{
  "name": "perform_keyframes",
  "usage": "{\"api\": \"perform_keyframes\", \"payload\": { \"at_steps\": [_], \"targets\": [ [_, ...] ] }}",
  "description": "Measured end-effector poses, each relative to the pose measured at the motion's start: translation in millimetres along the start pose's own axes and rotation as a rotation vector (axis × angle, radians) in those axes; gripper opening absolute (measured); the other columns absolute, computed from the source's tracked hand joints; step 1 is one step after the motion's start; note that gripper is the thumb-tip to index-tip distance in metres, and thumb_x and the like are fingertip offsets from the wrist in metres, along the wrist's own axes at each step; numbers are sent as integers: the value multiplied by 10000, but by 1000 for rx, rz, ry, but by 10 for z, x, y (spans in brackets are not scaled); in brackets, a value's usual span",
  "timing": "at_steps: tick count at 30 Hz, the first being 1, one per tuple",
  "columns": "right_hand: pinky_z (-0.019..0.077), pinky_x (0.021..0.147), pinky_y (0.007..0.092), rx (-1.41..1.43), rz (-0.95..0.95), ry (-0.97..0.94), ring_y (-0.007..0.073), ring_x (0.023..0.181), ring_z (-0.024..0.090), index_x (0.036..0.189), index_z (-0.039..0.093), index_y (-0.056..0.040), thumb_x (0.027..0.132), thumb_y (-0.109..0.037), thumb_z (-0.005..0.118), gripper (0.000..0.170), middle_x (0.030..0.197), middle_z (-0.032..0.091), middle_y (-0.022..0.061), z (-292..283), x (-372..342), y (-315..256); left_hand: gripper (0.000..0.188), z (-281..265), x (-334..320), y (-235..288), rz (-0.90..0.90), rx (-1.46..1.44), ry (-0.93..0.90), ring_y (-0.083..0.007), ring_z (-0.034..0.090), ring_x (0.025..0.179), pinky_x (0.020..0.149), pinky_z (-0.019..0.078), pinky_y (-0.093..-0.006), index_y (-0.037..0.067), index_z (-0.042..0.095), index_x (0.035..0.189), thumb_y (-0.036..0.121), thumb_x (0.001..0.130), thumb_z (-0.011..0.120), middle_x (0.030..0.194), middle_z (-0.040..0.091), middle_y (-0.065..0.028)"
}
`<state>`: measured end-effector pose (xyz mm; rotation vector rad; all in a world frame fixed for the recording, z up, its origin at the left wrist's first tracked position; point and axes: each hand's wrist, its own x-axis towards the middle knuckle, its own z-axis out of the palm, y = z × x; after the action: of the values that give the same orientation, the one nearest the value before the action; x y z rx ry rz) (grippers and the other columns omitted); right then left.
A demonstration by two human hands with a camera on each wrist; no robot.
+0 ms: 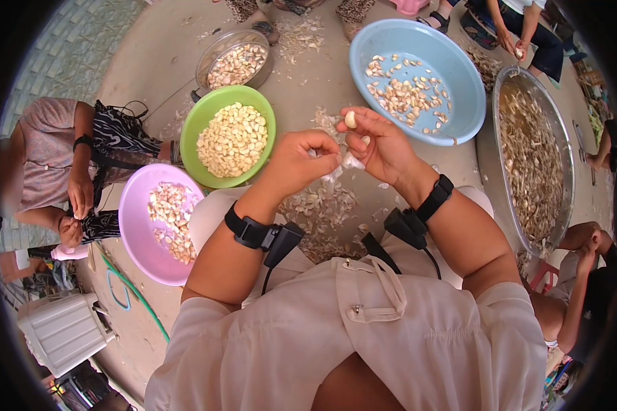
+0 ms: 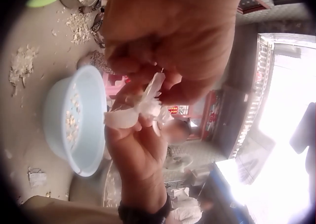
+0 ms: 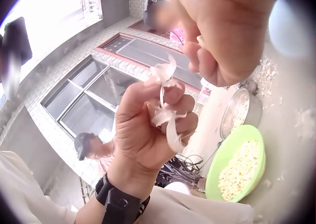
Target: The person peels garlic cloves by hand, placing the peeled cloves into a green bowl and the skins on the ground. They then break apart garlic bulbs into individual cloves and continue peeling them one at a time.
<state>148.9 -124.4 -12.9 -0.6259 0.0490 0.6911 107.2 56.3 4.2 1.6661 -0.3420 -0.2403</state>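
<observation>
Cloves (image 1: 232,140) in green bowl (image 1: 212,98), pink basin (image 1: 134,216), blue basin (image 1: 452,68); your left grip (image 1: 301,163) pinches peel (image 3: 172,136), right grip (image 1: 385,152) one clove (image 1: 350,120).

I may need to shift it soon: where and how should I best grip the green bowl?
I'd take the green bowl by its rim, left and right sides together, reaching down from above. It is round, open-topped and loaded with pale cloves, so a one-sided grip might tip it. I'd avoid the far edge, where the metal bowl sits close.

My head view looks down — closer, left wrist camera (image 1: 284,244) faces right, right one (image 1: 403,226) left — all share my right hand (image 1: 389,151)
</observation>
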Motion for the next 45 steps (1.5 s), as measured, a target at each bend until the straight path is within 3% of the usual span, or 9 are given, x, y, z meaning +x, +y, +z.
{"api": "perform_keyframes", "payload": {
  "at_steps": [3,10,15,19,22,28,36,42,45],
  "targets": [
    [433,534,218,53,-23,37,106,596,503,950,554,-8,881,-116,475,150,847,567,81,-3,-16,-33,96,-34,6,-14,-236,34,-143,-32,454,588,524,357,-183,19,616,768,113,785,628,679,549,17],
    [439,574,222,-113,-65,87,109,632,518,969,588,17,848,-72,513,167,801,573,62,18,-31,-50,282,15,58,-83,-429,-402,122,-68,428,527,482,350,-198,12,576,1027,239,868,530,707,555,-30],
    [427,583,237,-659,-77,34,94,609,507,937,626,8,805,-103,599,174,699,586,23,202,-132,-29,513,36,102,-166,-458,-783,182,-93,467,569,493,378,-217,32,411,1238,434,925,344,778,562,-65],
    [417,556,255,-1238,-324,-57,94,576,492,954,632,-35,729,-121,680,246,641,561,9,180,-95,127,570,103,135,-192,-429,-737,194,-115,489,666,567,419,-239,47,381,1265,493,914,321,850,546,-67],
    [402,532,258,-1336,-323,-5,86,560,469,946,630,-56,680,-119,713,287,620,526,5,185,-98,212,590,199,148,-209,-384,-622,206,-121,484,738,642,433,-257,62,376,1275,519,908,309,872,525,-55],
    [410,546,258,-1231,-257,8,79,579,466,799,576,-36,681,-51,673,153,623,504,-10,131,-57,250,655,271,147,-170,-354,-465,220,-97,447,807,691,407,-248,54,334,1309,560,895,289,886,491,-28],
    [410,551,219,-922,-418,-104,79,649,499,780,538,-36,731,-3,620,101,793,568,-5,97,39,395,688,299,158,-90,-278,-419,257,-84,412,741,627,377,-209,54,246,1357,564,896,268,956,480,-25],
    [373,495,197,-418,-115,13,52,558,444,933,560,-16,803,-59,605,144,827,582,22,154,-19,199,477,222,138,-114,-260,-550,451,-74,432,685,565,365,-220,34,434,1240,390,929,375,909,504,-25],
    [339,462,187,-245,-68,7,47,510,395,981,561,3,813,-78,607,191,774,559,21,56,5,116,251,97,91,-112,-200,-394,375,-62,427,650,556,354,-209,17,595,1029,201,873,528,806,531,-2]
  ]
}}
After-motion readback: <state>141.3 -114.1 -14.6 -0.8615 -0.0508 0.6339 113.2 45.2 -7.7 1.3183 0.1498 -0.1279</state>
